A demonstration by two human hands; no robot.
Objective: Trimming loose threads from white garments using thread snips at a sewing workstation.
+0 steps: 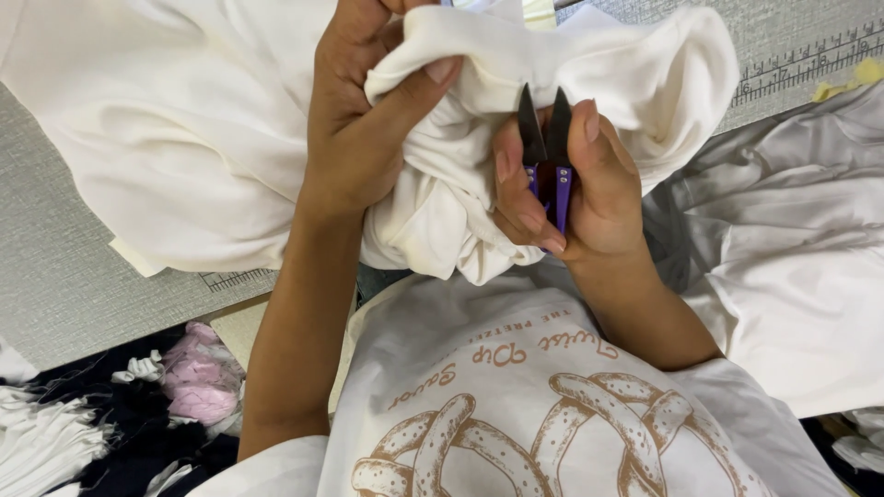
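- Our right hand (pixel 589 198) has its grip closed around a pair of small thread snips (pixel 548 161) with a purple handle; the two dark blades point up and away from us, their tips standing slightly apart.
- The blades sit right against a bunched fold of the cream fabric (pixel 212 120), which our right fingers also press into.
- Our left hand (pixel 364 129) has its grip clamped shut on the same cream fabric, the thumb laid across a thick rolled edge and the fingers wrapped behind it.
- The fabric is gathered up between both hands, held above our lap, and the rest of it spreads up and to the left over the grey bench (pixel 55 276).
- A printed ruler scale (pixel 810 64) runs along the bench edge at upper right, with a small yellow scrap (pixel 852 81) lying on it.
- More white cloth (pixel 792 267) is heaped to our right.
- Below left, beside the bench, lies a pile of offcuts (pixel 198 377) in pink, white and dark colours.
- We wear a white shirt (pixel 534 405) with a brown pretzel print.
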